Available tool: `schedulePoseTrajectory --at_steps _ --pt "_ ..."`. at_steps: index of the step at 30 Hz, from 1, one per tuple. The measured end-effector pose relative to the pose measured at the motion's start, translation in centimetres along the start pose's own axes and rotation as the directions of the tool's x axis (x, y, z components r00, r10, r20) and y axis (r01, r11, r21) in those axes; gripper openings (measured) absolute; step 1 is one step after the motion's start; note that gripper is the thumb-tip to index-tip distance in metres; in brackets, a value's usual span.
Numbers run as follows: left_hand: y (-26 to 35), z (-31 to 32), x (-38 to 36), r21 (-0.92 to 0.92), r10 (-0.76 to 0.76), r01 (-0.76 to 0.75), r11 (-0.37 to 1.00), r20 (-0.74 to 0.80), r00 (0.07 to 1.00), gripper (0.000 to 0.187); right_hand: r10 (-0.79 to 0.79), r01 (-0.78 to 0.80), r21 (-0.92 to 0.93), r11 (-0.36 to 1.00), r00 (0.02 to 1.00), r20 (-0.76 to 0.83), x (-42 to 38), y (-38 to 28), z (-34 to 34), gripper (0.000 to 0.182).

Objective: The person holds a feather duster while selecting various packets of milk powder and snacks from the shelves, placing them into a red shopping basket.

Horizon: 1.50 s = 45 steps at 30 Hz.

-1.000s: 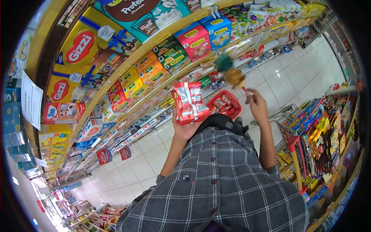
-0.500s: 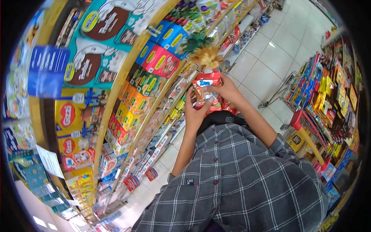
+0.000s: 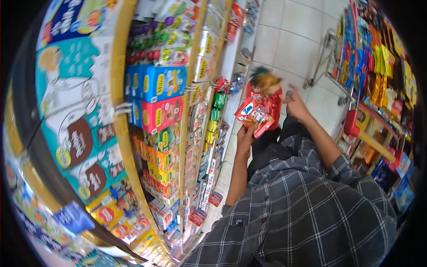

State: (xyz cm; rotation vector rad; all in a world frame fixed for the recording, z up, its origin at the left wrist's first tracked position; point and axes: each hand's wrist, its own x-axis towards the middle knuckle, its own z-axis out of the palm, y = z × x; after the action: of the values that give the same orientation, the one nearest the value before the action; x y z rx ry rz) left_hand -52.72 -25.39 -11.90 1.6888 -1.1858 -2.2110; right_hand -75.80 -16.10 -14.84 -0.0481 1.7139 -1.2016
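Observation:
My left hand [image 3: 246,138] grips a red packet [image 3: 251,113] by its lower edge, between thumb and fingers. The packet has a white and blue logo reading something like "Zee" and pictures on its front. To the right, apart from the packet, my right hand [image 3: 297,107] is raised with its fingers stretched out and slightly blurred. A small dark spot shows by its fingertips; I cannot make out what it is. Just beyond the packet are a feathery green and orange tuft [image 3: 267,82] and a red glossy thing [image 3: 274,104], partly hidden by the packet.
Shelves on my left hold blue boxes [image 3: 164,83], pink boxes [image 3: 167,114] and teal boxes [image 3: 73,138]. On the right stand a metal shopping trolley [image 3: 327,55] with a red and yellow handle [image 3: 369,140] and a rack of bright packets [image 3: 381,62]. Pale floor tiles [image 3: 293,26] lie between.
My right hand has let go of the packet and moved right. My left hand keeps hold of the packet, now tilted. The view has turned, so shelves and trolley appear shifted.

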Motion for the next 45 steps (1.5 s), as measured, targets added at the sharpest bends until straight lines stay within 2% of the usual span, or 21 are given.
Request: schedulePoseTrajectory --at_steps 1,2,3,4,5,7,8,10,12,13,14,17,20,25,28,31,38,40,41,43,45 --pt "-0.2 0.6 0.3 -0.047 0.005 -0.006 0.999 -0.024 1.0 0.038 -0.263 0.236 -0.317 0.919 0.964 -0.043 2.3 5.8 -3.3 0.06" --pt "-1.2 0.1 1.2 -0.042 -0.041 0.041 0.998 0.005 0.999 0.039 -0.004 -0.011 -0.25 0.968 0.998 -0.06 -1.1 2.4 -4.9 0.059" --pt "-2.1 -0.9 2.0 -0.026 -0.094 0.095 0.995 0.032 0.995 0.041 0.022 -0.03 -0.065 0.997 0.994 -0.11 -1.6 5.9 -6.9 0.048" --pt "-2.6 -1.5 2.7 -0.008 -0.149 0.149 0.989 0.046 0.988 0.042 -0.122 0.112 -0.164 0.98 0.991 -0.052 -0.4 14.0 -10.6 0.031" --pt "-3.5 -2.1 4.1 0.019 -0.176 0.175 0.984 0.066 0.982 0.042 0.214 -0.219 -0.043 0.975 0.971 -0.107 -4.0 12.3 -11.3 0.025" --pt "-6.4 -4.3 6.1 0.071 -0.253 0.247 0.966 0.094 0.963 0.043 0.372 -0.362 0.101 0.927 0.92 -0.119 -9.2 16.7 -13.6 0.023" --pt "-7.6 -5.1 6.9 0.071 -0.255 0.248 0.966 0.106 0.961 0.045 0.558 -0.548 0.11 0.83 0.812 -0.17 -12.2 16.9 -13.9 0.023" --pt "-9.6 -5.8 8.0 0.034 -0.272 0.27 0.962 0.057 0.961 0.045 0.65 -0.611 0.252 0.751 0.752 -0.113 -19.5 22.0 -15.6 0.016" --pt "-12.8 -7.5 9.3 -0.044 -0.33 0.331 0.942 0.03 0.943 0.045 0.614 -0.606 0.132 0.784 0.789 -0.026 -26.3 20.5 -13.9 0.031" --pt "-14.4 -8.3 9.8 -0.091 -0.361 0.362 0.928 0.029 0.932 0.045 0.742 -0.63 -0.536 0.562 0.67 -0.01 -28.8 21.2 -14.0 0.029" --pt "-16.0 -9.0 10.1 -0.136 -0.395 0.395 0.909 0.027 0.918 0.045 0.847 -0.237 -0.959 0.157 0.531 0.007 -31.3 22.0 -14.1 0.034" --pt "-20.0 -10.8 11.1 -0.201 -0.426 0.417 0.886 -0.002 0.905 0.044 0.955 -0.427 -0.899 0.094 0.295 -0.04 -36.6 17.7 -11.3 0.032" --pt "-23.9 -12.0 12.0 -0.259 -0.451 0.418 0.87 -0.078 0.889 0.039 0.979 -0.641 -0.767 -0.01 0.15 -0.138 -38.7 16.0 -10.8 0.032" --pt "-27.2 -11.4 15.5 -0.348 -0.412 0.333 0.876 -0.184 0.893 0.032 0.977 -0.7 -0.7 -0.142 0.014 -0.212 -38.2 13.7 -12.4 0.032" --pt "-28.0 -11.2 19.7 -0.386 -0.248 0.185 0.904 -0.12 0.961 0.03 0.973 -0.696 -0.696 -0.175 -0.016 -0.229 -37.2 13.1 -13.8 0.033" --pt "-23.9 -9.4 24.9 -0.346 -0.024 -0.017 0.938 -0.114 0.993 0.026 0.971 -0.685 -0.705 -0.184 -0.014 -0.239 -36.1 13.4 -15.4 0.033" --pt "-15.8 -6.5 34.1 -0.468 0.143 -0.164 0.868 -0.08 0.986 0.018 0.958 -0.639 -0.752 -0.164 0.079 -0.276 -32.7 17.1 -20.0 0.034" --pt "-13.5 -5.5 35.1 -0.366 0.226 -0.247 0.897 -0.099 0.969 0.022 0.948 -0.591 -0.792 -0.153 0.137 -0.286 -30.6 18.8 -21.1 0.035" --pt "-12.5 -4.9 35.4 -0.315 0.263 -0.283 0.906 -0.104 0.959 0.025 0.934 -0.568 -0.812 -0.132 0.202 -0.293 -29.1 19.9 -21.7 0.035" --pt "-11.4 -4.1 36.3 -0.261 0.315 -0.345 0.902 -0.153 0.937 0.032 0.84 -0.596 -0.802 0.039 0.454 -0.297 -23.9 23.1 -22.3 0.036" --pt "-10.8 -3.5 37.2 -0.204 0.381 -0.412 0.888 -0.176 0.908 0.037 0.558 -0.616 -0.556 0.558 0.774 -0.298 -15.8 26.8 -21.4 0.036"
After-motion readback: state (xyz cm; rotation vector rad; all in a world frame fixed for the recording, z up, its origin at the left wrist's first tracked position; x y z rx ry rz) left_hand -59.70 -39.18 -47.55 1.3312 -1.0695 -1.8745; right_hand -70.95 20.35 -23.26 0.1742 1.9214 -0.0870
